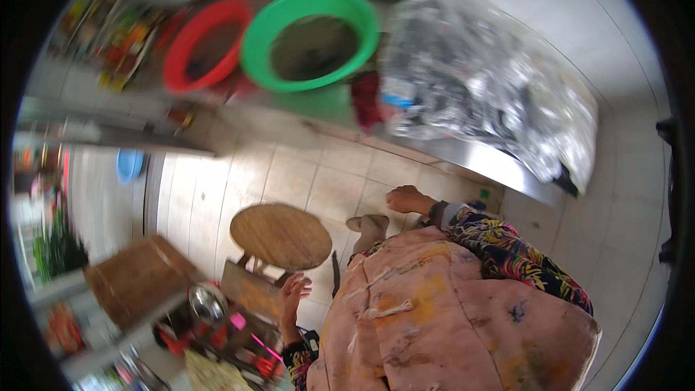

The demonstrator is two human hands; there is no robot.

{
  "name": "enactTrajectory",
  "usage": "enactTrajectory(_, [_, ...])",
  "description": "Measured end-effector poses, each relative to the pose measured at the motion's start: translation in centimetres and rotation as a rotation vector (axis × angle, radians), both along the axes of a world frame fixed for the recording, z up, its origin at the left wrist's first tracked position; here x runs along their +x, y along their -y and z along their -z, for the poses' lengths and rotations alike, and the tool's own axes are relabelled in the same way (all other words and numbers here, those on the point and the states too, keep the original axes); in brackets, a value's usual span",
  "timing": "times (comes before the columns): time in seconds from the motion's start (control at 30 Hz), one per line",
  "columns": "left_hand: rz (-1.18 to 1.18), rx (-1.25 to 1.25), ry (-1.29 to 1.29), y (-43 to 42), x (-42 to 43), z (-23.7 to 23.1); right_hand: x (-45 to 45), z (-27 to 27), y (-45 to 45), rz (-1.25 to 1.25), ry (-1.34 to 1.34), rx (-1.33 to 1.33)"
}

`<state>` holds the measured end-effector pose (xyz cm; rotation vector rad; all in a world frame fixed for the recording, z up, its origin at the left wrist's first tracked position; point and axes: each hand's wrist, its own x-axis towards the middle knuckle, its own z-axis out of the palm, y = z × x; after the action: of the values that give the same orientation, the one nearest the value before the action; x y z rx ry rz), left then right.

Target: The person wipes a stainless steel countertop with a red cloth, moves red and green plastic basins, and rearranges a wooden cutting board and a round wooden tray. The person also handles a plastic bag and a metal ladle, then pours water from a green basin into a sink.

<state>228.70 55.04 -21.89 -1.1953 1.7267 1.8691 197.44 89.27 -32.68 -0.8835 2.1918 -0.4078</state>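
Note:
My left hand point(295, 289) is raised at the lower middle, its fingers apart and nothing in it, beside a round wooden stool point(280, 235). My right hand point(404, 199) hangs near the edge of a metal counter point(472, 158), its fingers curled; whether it holds anything does not show. A stained pink apron point(412, 304) covers my front over patterned sleeves. On the counter stand a green plastic basin point(310, 84) with murky contents and a red plastic basin point(179, 73) beside it. Clear plastic sheeting point(488, 76) covers dark things at the counter's right part.
A low wooden bench point(252, 290) stands beside the round stool. Farther left are a brown wooden board point(141, 277), a shiny metal bowl point(207, 302) and a doorway with a blue basin point(130, 165) outside. Light tiles point(293, 171) cover the floor. Blurred colourful packets point(127, 46) lie upper left.

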Motion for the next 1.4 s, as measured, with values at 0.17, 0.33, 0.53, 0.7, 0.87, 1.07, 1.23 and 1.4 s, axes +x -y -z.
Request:
enactTrajectory(0.17, [0.098, 0.022, -0.105, -2.5, -7.0, -1.4, 4.2, -0.9, -9.4, 0.171, 0.091, 0.185])
enactTrajectory(0.33, [0.245, 0.003, -0.246, -10.0, -13.3, -2.9, 9.6, -2.0, -19.2, 0.262, 0.229, 0.242])
enactTrajectory(0.53, [0.813, 0.009, -0.218, -20.6, -19.1, -4.9, 20.2, 1.0, -31.5, 0.735, 0.214, 0.245])
enactTrajectory(0.7, [1.083, -0.014, -0.321, -26.4, -25.7, -5.3, 30.5, 2.5, -38.5, 1.211, 0.341, 0.383])
enactTrajectory(0.87, [1.393, -0.168, -0.475, -35.6, -34.5, -6.2, 37.4, 3.5, -40.1, 1.671, 0.511, 0.399])
enactTrajectory(1.07, [1.660, -0.221, -0.644, -48.8, -36.2, -7.6, 40.4, 5.7, -40.5, 1.729, 0.663, 0.334])
enactTrajectory(1.23, [1.801, -0.270, -0.430, -54.9, -35.6, -3.6, 37.8, 8.4, -44.9, 1.692, 0.464, 0.251])
enactTrajectory(1.4, [1.707, -0.342, -0.360, -57.0, -35.7, 1.2, 34.0, 9.2, -53.3, 1.524, 0.058, 0.179])
